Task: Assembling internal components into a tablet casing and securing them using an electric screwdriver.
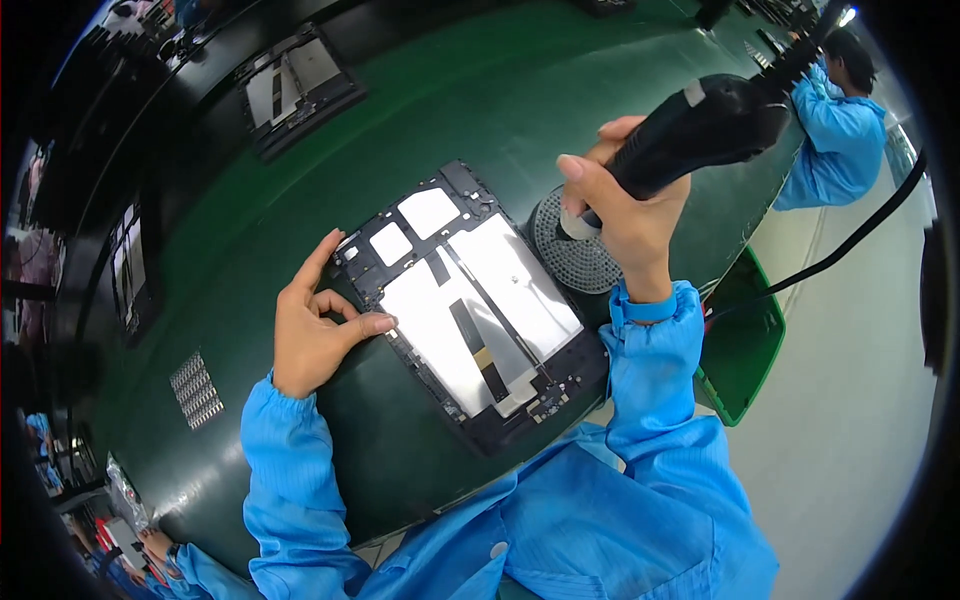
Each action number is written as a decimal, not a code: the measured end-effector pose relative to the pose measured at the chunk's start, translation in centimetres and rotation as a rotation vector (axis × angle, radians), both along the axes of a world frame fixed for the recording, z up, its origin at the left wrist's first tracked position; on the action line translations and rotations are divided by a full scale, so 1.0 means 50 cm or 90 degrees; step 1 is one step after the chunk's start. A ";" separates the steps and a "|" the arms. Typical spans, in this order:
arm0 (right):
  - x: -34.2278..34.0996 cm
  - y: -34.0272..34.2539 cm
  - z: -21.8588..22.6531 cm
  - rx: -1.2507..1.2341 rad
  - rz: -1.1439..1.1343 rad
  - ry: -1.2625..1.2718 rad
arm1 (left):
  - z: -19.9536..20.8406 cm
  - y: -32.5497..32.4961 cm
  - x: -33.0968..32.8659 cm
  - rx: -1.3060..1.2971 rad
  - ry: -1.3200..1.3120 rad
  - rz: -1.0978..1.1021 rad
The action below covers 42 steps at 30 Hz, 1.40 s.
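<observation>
An opened tablet (540, 290) lies on the green table in front of me, its silver battery panels, black frame and flat cables bare. My left hand (322, 325) holds its left edge, thumb on the side and index finger at the upper corner. In my right hand (640, 215) is a black electric screwdriver (690, 135), gripped round its body and tilted. Its tip end points down over a round grey dish (585, 262) with a dotted, holed surface, just right of the tablet. The bit itself is hidden by my fingers and the dish.
Another opened tablet (300, 92) lies at the back left, and one more (130, 262) at the far left. A sheet of small metallic parts (197, 390) rests left of my arm. A green bin (745, 340) stands right of the table, near a black cable (850, 240). Co-workers (840, 130) sit nearby.
</observation>
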State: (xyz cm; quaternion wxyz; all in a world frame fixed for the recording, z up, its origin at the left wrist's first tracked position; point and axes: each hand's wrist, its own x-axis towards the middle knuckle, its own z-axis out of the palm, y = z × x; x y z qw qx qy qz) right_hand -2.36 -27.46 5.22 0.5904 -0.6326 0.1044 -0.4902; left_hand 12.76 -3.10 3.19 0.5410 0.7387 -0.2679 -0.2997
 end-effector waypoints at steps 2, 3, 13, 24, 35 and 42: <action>0.002 -0.003 -0.001 -0.003 0.007 0.000 | 0.002 -0.002 0.000 0.008 0.003 -0.009; 0.001 -0.005 -0.002 -0.003 0.001 -0.001 | 0.003 -0.005 0.000 0.014 0.006 -0.010; -0.002 0.015 0.017 -0.023 -0.007 0.024 | -0.005 0.005 0.003 -0.005 -0.004 0.007; 0.071 0.174 0.082 -0.073 0.259 -0.048 | -0.026 0.021 0.032 -0.061 0.012 -0.082; 0.160 0.260 0.037 -0.057 0.335 -0.009 | -0.063 0.035 0.039 -0.116 0.011 -0.077; 0.163 0.261 0.029 -0.051 0.340 -0.006 | -0.060 0.034 0.035 -0.109 -0.010 -0.066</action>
